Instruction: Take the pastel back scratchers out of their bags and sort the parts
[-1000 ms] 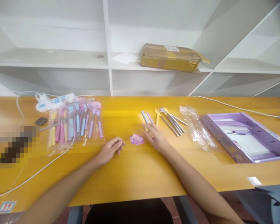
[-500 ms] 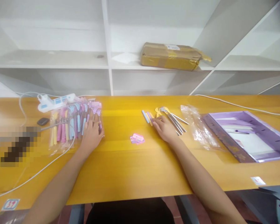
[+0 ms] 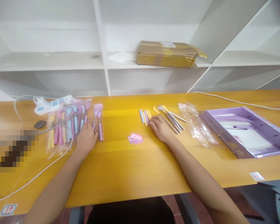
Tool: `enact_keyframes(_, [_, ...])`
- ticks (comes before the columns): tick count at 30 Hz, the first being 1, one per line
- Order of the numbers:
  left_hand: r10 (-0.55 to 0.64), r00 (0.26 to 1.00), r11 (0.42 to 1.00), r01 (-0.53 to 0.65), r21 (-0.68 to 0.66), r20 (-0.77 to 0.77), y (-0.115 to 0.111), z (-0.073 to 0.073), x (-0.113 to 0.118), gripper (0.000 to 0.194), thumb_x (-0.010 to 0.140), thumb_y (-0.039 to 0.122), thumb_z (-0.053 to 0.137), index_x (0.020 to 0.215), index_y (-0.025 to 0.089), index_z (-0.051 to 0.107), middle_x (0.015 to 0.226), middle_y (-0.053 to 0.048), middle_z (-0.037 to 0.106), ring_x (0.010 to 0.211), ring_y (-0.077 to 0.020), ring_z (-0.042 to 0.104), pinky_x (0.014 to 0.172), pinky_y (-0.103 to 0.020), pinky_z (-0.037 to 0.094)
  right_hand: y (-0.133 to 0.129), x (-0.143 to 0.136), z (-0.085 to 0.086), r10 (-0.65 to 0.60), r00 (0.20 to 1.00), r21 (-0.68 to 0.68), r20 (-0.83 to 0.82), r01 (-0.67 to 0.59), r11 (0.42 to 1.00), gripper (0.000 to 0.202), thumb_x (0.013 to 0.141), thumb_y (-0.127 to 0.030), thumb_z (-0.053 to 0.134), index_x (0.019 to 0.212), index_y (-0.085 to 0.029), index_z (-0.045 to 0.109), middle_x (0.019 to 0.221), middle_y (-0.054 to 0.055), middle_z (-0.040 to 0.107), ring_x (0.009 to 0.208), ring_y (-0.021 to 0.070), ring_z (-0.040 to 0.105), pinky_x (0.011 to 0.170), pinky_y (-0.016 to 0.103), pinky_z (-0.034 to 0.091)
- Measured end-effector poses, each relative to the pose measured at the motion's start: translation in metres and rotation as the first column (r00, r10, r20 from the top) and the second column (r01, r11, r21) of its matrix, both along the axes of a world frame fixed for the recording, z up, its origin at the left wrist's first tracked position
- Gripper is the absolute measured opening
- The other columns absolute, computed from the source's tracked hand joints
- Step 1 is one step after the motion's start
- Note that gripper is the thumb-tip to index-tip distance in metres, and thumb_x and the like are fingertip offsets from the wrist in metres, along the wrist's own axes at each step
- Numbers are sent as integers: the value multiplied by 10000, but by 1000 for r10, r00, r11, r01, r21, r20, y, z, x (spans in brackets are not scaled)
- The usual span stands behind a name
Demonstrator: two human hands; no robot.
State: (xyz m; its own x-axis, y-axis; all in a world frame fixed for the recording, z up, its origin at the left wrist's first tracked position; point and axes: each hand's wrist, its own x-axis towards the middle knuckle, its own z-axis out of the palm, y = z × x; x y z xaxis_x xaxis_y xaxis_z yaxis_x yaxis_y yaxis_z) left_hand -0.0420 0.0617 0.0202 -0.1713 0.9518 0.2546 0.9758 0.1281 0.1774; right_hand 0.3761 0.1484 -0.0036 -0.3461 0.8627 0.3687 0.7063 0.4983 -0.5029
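My left hand point(image 3: 87, 136) rests, fingers apart, over the right side of several bagged pastel sticks with hand-shaped heads point(image 3: 69, 121). A bag with purple ones point(image 3: 100, 124) lies just right of its fingers. At the centre right, my right hand point(image 3: 160, 127) is low on the table beside short blue, yellow and purple handles point(image 3: 144, 117); its fingertips are close together, and what they hold, if anything, is hidden. Metal rods with yellow and blue heads point(image 3: 174, 122) lie fanned beyond it. Small pink cards point(image 3: 135, 138) sit between my hands.
Clear plastic bags point(image 3: 198, 124) and a purple box point(image 3: 234, 147) with papers and a pen are at the right. A power strip point(image 3: 52, 104), cables and a black object point(image 3: 40, 124) are at the left. A taped parcel point(image 3: 166, 54) lies on the shelf.
My left hand has moved slightly left and down, uncovering more of the purple bagged sticks. My right hand has shifted slightly off the metal rods, and the view has moved a little.
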Motion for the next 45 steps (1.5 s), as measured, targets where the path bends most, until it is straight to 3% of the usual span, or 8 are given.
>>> enact_keyframes(10, [-317,945,936,297,188,85,-21,11,33,520,902,95,541,1412,179,481,1334,-171,592,1268,-329,621,1091,-453,530,-18,-14,15,47,984,74,-171,-35,997,325,1080,-428,494,1274,-214,645,1262,150,625,1183,290,635,1039,478,541])
enact_keyframes(17, [-755,629,598,777,196,-186,-53,0,70,554,939,17,511,1483,113,482,1224,-163,667,1110,-299,659,969,-433,574,-52,-60,10,-15,652,-393,-758,-439,808,552,929,-643,715,1278,-237,580,880,33,711,623,168,631,589,323,548])
enact_keyframes(21, [-817,572,556,816,158,-78,-60,3,83,529,953,82,568,1477,125,515,1206,-160,672,1068,-299,652,926,-432,571,-56,-72,8,-191,580,-502,-792,-442,743,437,883,-617,783,946,-202,662,731,22,703,593,166,641,552,295,527])
enact_keyframes(26, [-597,659,772,627,105,456,-59,6,85,595,966,390,736,1475,198,497,1313,-155,610,1145,-305,625,1011,-490,535,-73,-82,11,-115,603,-524,-789,-564,638,438,879,-598,787,1001,-181,725,874,55,762,670,193,699,605,324,574])
enact_keyframes(30, [-244,348,734,677,-63,905,-51,-5,81,600,988,461,722,1480,211,484,1094,-63,648,947,-205,658,887,-370,547,-86,-87,11,-43,678,-489,-734,-483,727,411,939,-591,719,993,-184,728,827,33,729,659,167,661,625,313,572])
enact_keyframes(36, [-63,66,584,811,-17,996,-40,-5,75,542,980,367,741,1461,211,545,1328,-121,668,1192,-254,652,1008,-372,499,-73,-82,5,-119,586,-411,-801,-395,821,429,925,-593,733,1117,-251,558,827,-19,674,566,138,620,499,275,542])
enact_keyframes(40, [-61,97,604,796,-40,993,-43,5,79,561,947,371,782,1446,226,570,1437,-127,622,1322,-290,605,1126,-426,462,-71,-81,0,-49,576,-348,-816,-422,837,349,980,-547,684,1089,-268,506,830,-21,668,576,141,626,517,277,532])
enact_keyframes(45, [-82,166,620,780,-80,983,-46,8,84,652,920,392,814,1489,234,540,1434,-122,634,1298,-296,624,1133,-442,473,-78,-79,4,171,786,-204,-595,-352,913,228,1085,-424,533,1052,-242,666,997,66,725,845,187,683,761,335,562])
